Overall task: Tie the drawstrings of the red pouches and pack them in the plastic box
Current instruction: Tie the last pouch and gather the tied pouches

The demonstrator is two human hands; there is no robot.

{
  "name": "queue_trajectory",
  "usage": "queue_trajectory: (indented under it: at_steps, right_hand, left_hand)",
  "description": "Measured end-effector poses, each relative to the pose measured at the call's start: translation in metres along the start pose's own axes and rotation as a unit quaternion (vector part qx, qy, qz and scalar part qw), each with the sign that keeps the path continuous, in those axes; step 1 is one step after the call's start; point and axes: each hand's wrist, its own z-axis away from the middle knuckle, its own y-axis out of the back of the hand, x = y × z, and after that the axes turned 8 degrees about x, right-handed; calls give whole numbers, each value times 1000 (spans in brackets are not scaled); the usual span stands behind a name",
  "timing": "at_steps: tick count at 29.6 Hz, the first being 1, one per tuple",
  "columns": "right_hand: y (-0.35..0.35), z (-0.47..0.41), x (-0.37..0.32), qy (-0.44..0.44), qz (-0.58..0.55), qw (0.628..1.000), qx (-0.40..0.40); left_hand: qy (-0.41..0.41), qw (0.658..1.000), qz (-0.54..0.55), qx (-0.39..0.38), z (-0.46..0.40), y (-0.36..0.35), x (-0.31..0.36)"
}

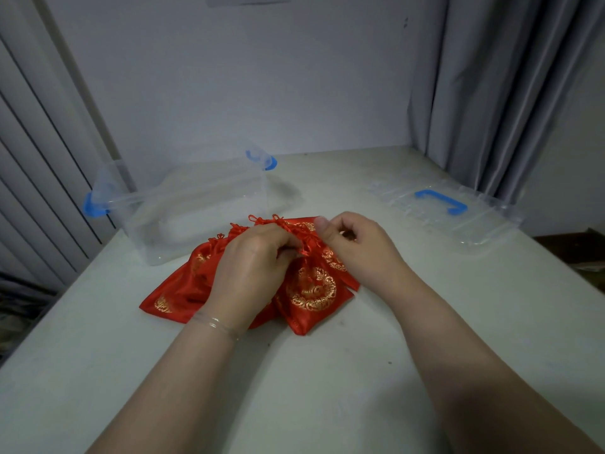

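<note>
On the left of the desk (327,371) our plastic box (196,204) stands open with no pouch inside. In the middle, our left hand (248,267) and right hand (357,244) pinch the drawstrings (306,239) above the red pouches (311,290). We are early on; packing remains. The lid (445,211) lies right.

Dim, cool bluish light, soft faint shadows, wide-angle bending at edges, slight overall softness
</note>
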Motion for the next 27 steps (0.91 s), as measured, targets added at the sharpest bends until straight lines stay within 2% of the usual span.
queue_trajectory:
  at_steps: [3, 5, 9, 13, 15, 18, 22, 27]
  right_hand:
    - [-13, 4, 6, 9, 31, 997, -63]
    - [-14, 2, 9, 24, 48, 997, -51]
    - [-7, -1, 5, -26, -82, 993, -86]
    - [-9, -1, 8, -46, -72, 992, -88]
    - [-4, -3, 6, -48, -56, 994, -77]
    - [3, -3, 2, -47, -62, 990, -118]
    - [11, -4, 4, -42, -51, 976, -209]
    - [14, -6, 6, -42, -5, 971, -234]
  left_hand:
    - [-17, 1000, -12, -8, 1, -1, 1]
    - [-18, 1000, -7, -9, 1, -1, 0]
    - [-17, 1000, 23, -12, 0, 1, 4]
    - [-15, 999, 40, 17, 0, 2, 8]
    - [30, 996, 70, 40, -1, 6, 10]
    - [131, 980, 143, 43, -2, 11, 12]
    - [240, 928, 285, 19, -5, 11, 8]
    - [252, 924, 289, 20, -4, 8, 9]
